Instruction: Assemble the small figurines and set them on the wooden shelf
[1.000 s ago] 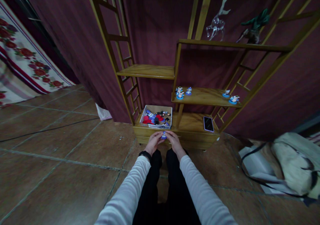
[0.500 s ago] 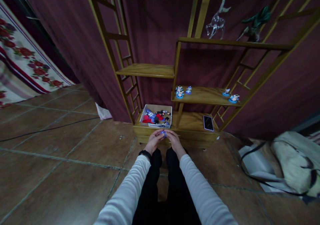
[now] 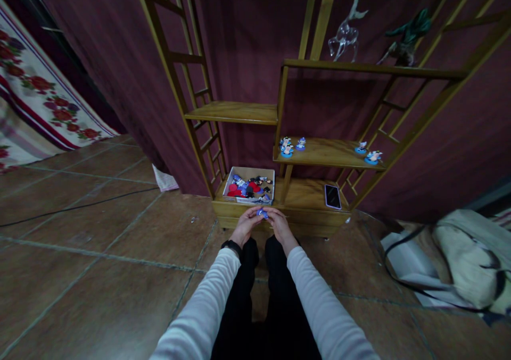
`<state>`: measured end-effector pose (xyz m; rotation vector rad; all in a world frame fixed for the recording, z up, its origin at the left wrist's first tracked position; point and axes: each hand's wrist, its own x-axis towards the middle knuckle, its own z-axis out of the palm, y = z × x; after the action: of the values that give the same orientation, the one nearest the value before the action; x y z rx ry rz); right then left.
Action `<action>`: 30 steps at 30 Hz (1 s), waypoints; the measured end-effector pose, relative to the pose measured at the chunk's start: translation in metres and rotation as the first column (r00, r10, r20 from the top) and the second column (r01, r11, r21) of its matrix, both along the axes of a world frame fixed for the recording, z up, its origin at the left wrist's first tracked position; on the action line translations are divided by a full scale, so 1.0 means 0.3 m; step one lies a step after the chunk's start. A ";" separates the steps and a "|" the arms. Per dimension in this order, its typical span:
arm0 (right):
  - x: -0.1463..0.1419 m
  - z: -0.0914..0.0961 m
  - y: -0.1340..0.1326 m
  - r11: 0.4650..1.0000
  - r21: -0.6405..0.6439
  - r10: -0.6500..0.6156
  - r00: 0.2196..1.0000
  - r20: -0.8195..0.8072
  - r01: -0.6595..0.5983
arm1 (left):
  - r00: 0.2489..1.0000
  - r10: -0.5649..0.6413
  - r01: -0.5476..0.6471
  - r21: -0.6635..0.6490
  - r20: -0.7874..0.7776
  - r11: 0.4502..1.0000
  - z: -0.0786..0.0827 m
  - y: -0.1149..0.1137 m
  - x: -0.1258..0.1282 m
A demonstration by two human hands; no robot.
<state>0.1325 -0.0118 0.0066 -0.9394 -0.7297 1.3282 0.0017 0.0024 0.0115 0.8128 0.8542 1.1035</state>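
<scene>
Between my two hands is a small purple and white toy figurine [image 3: 262, 213], held in front of the shelf's lower edge. My left hand [image 3: 247, 226] pinches it from the left, with a black band on the wrist. From the other side, my right hand [image 3: 278, 225] closes its fingertips on the figurine's right end. Just beyond the hands stands an open cardboard box [image 3: 230, 177] of loose red, black, purple and white toy pieces. Fingers partly cover the figurine, so its details are hard to make out.
On the middle shelf [image 3: 327, 149] several small figurines stand in groups left and right. A phone [image 3: 332, 196] lies on the bottom shelf. Higher up are a clear deer figure [image 3: 346, 32] and a green statue [image 3: 407, 38]. A pale bag [image 3: 467, 259] rests on the floor at right.
More of the purple and white figurine shows between my fingertips now, as it has been turned slightly. My hands stay in nearly the same place.
</scene>
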 end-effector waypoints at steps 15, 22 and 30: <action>0.001 -0.002 -0.001 0.999 -0.049 0.021 1.000 -0.023 -0.023 | 1.000 0.008 -0.008 -0.083 -0.003 0.996 -0.013 0.005 -0.010; -0.007 -0.009 0.006 0.998 -0.059 -0.012 1.000 -0.020 0.011 | 0.998 0.052 -0.048 -0.139 0.022 0.989 -0.014 0.011 -0.007; -0.011 -0.016 0.012 0.999 -0.044 -0.021 1.000 -0.004 0.021 | 0.994 0.100 -0.091 -0.162 0.049 0.983 -0.015 0.013 0.001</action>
<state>0.1292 -0.0082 0.0018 -0.9766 -0.6879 1.3321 0.0019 0.0064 0.0069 0.6099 0.9286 1.1216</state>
